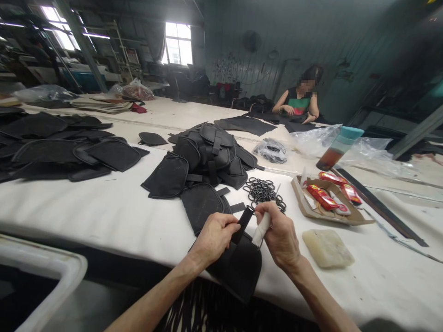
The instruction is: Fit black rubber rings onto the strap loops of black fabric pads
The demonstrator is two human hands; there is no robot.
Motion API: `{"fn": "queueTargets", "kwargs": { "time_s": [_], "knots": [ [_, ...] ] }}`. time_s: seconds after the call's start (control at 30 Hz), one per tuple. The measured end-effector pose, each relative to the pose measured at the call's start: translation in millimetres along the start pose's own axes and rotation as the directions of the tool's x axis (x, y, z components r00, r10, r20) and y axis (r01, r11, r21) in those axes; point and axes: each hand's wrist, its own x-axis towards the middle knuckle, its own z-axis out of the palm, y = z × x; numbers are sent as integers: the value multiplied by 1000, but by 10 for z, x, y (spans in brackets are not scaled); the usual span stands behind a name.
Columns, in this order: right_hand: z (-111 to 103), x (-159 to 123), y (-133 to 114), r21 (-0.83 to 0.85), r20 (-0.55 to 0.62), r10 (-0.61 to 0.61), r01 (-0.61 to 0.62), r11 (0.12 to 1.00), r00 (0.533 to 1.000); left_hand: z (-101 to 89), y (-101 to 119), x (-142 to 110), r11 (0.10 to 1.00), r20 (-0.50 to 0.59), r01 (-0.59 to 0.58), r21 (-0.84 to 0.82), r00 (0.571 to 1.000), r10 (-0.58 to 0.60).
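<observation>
My left hand (212, 240) pinches a black strap (243, 223) that rises from a flat black fabric piece (238, 269) lying at the table's near edge. My right hand (278, 233), its forefinger wrapped in white tape, is closed on the strap's upper end, where a small black ring seems to sit. A heap of loose black rings (263, 190) lies just beyond my hands. Behind it a pile of similar black fabric pieces (204, 163) covers the middle of the white table (104, 212).
A pale wax-like block (327, 248) lies right of my hands, beyond it a cardboard tray (353, 219) with red packets and a teal-capped bottle (339, 147). More black pieces (58, 147) are spread at the left. Another person (299, 99) sits at the far side.
</observation>
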Motion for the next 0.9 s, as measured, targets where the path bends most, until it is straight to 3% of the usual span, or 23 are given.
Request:
{"fn": "queueTargets", "kwargs": {
  "time_s": [0.2, 0.37, 0.67, 0.9],
  "knots": [
    [7, 0, -18, -12, 38, -274, 274, 962, 961, -17, -6, -11, 998, 10, -48, -29, 999, 49],
    [-8, -32, -60, 6, 84, -354, 354, 935, 932, -13, 34, -23, 997, 0, -51, -56, 999, 51],
    [93, -148, -137, 164, 11, -124, 120, 979, 992, 76, 11, -65, 983, -59, -20, -182, 998, 10],
    [123, -186, -173, 251, 56, 18, -31, 968, 998, 99, -5, -51, 943, -47, -16, -333, 999, 0]
  ]
}}
